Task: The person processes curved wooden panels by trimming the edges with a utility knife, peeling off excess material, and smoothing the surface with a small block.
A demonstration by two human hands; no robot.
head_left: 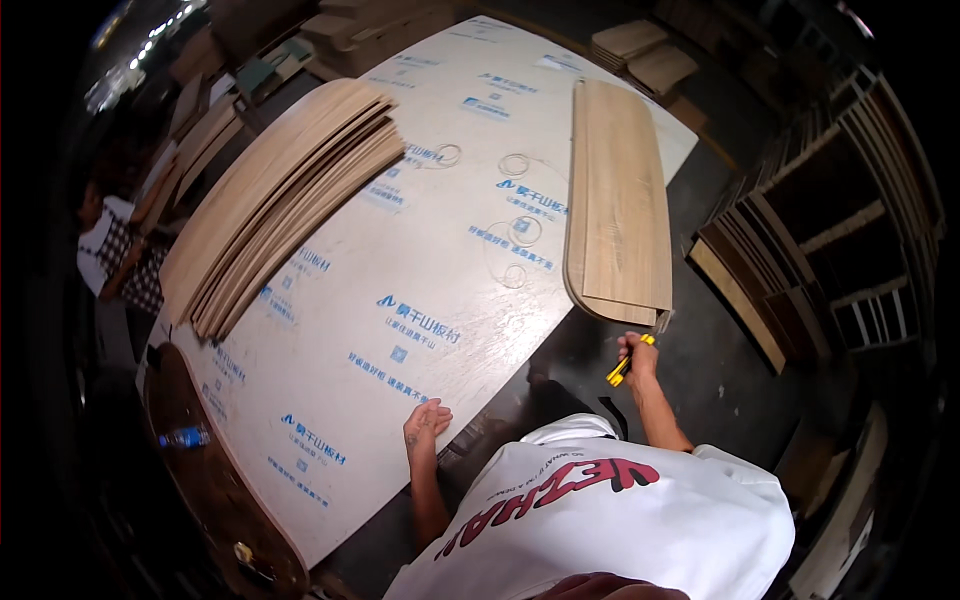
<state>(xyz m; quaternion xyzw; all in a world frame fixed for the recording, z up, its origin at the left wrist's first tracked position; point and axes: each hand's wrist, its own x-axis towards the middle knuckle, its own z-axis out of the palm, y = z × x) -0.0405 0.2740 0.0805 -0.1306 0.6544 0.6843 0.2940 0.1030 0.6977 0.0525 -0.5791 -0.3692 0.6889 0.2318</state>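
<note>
Yellow-black cutter — slim, gripped in right hand, beside panel stack's near end. Left hand loosely open at worktop's near edge. Bluish bottle — contents unclear.

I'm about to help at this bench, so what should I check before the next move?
1. Yellow tool held securely: ok, the right hand grips it.
2. Any exposed blade on it: cannot tell, too small.
3. Left hand free: ok, nothing visible in it.
4. White sheet free of loose bits: not ok, thin loops lie there.
5. Right-side board stack fully supported: not ok, its near end overhangs the edge.
</note>
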